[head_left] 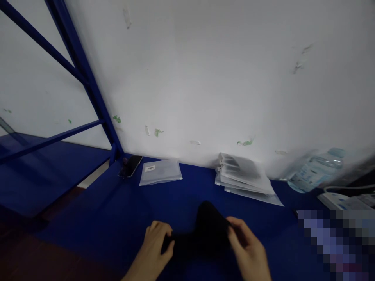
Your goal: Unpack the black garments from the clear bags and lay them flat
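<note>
A soft black sock-like cloth [211,230] is stretched between my two hands, low in the middle of the view, over the blue tabletop [181,203]. My left hand [156,244] pinches its left end, thumb and fingers curled together. At the right edge, my right hand [247,244] grips the cloth between thumb and fingers. A rounded end of the cloth points up and away from me. Its lower outline is lost in the dark.
Against the white wall lie a frosted zip bag [161,172] with a small label and a stack of similar bags [249,175]. A phone [131,166] is at the back left, beside a blue metal frame [99,105]. A clear bottle [316,171] stands tilted-looking at the right.
</note>
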The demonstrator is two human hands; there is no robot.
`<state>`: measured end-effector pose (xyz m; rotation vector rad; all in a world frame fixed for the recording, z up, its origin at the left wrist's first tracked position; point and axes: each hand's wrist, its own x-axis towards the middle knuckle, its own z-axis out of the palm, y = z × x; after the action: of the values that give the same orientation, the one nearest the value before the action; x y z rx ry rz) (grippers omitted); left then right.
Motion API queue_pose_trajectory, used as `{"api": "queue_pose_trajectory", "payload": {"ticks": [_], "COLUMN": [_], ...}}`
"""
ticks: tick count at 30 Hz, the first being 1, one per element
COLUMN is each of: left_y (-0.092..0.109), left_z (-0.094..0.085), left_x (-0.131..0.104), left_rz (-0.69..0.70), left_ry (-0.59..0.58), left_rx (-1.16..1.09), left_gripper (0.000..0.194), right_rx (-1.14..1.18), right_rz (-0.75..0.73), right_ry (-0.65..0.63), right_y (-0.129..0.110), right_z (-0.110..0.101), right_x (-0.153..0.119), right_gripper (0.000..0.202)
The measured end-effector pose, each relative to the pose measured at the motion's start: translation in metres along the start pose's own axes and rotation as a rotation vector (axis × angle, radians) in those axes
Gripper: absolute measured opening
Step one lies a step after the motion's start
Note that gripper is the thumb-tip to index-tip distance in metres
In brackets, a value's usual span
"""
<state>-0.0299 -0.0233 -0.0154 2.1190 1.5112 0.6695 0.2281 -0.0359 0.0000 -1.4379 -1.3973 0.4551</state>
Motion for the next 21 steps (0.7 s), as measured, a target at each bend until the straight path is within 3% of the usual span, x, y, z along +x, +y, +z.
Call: {"api": "queue_pose_trajectory", "payload": {"ticks": [5, 9, 12, 16, 18, 21], "left_y": [-0.008, -0.003, -0.001, -0.002, -0.002, -0.005], "left_z": [-0.017, -0.019, -0.017, -0.011, -0.009, -0.014], "left_x": [0.012, 0.013, 0.011, 0.005, 0.004, 0.008], "left_rz": [-0.111, -0.172, -0.208, -0.179, -0.147, -0.062], "left_ry": [-0.048, -0.114, -0.139, -0.126, -0.135, -0.105], "left_rx": [-0.019, -0.049, -0.060, -0.027, 0.008, 0.045], "left_gripper": [0.006, 0.010, 0.016, 0.043, 0.053, 0.043], "right_rx": [-0.203, -0.372, -0.427, -0.484, -0.456, -0.364], "right_rz": [0.085, 0.055, 0.050, -0.074, -0.074, 0.006], "right_ry": [-0.069, 0.026, 0.082, 0.014, -0.031, -0.046], "right_y": [0.047, 0.055, 0.042, 0.028, 0.026, 0.026], "right_z": [-0.036, -0.041, -0.035, -0.010, 0.003, 0.004], "right_x": [-0.011, -0.013, 0.002, 0.026, 0.035, 0.045], "right_gripper": [0.026, 0.033, 0.042, 0.066, 0.055, 0.030]}}
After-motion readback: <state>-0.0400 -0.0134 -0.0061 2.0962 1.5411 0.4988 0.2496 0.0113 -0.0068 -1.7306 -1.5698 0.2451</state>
